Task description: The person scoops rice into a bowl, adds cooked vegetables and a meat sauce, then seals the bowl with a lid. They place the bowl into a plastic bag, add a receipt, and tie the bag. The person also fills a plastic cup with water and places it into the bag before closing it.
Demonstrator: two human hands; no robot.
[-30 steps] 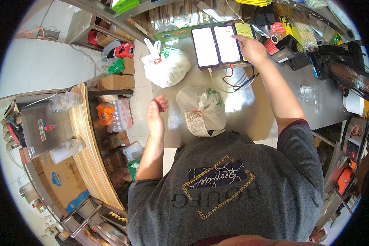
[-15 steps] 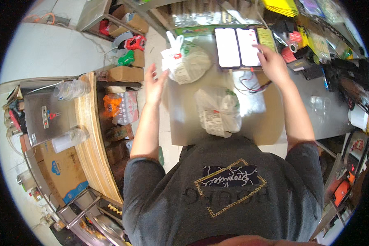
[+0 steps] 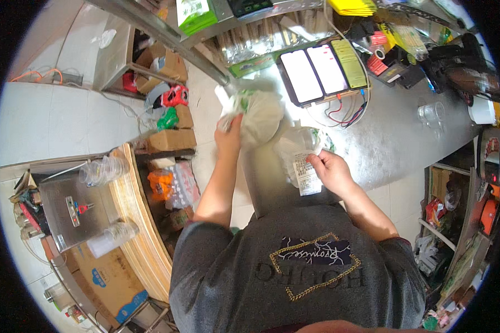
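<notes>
My left hand is closed on the left side of a tied white plastic bag with green print, at the far left of the metal counter. Motion blurs that bag slightly. My right hand pinches the printed receipt on the front of a second white plastic bag, nearer to me. The receipt hangs down, with its lower end towards my shirt. My thumb shows on the receipt's edge; the other fingers are partly hidden.
Three phones with lit screens lie in a dark holder at the back, cables running from it. Clear plastic cups stand at the right. A metal post rises at the far left. Cup stacks lie on the left-hand unit.
My right hand has left the phone screen and come down to the nearer bag's receipt. My left hand, open before, has closed on the farther bag. The view has shifted and turned.
</notes>
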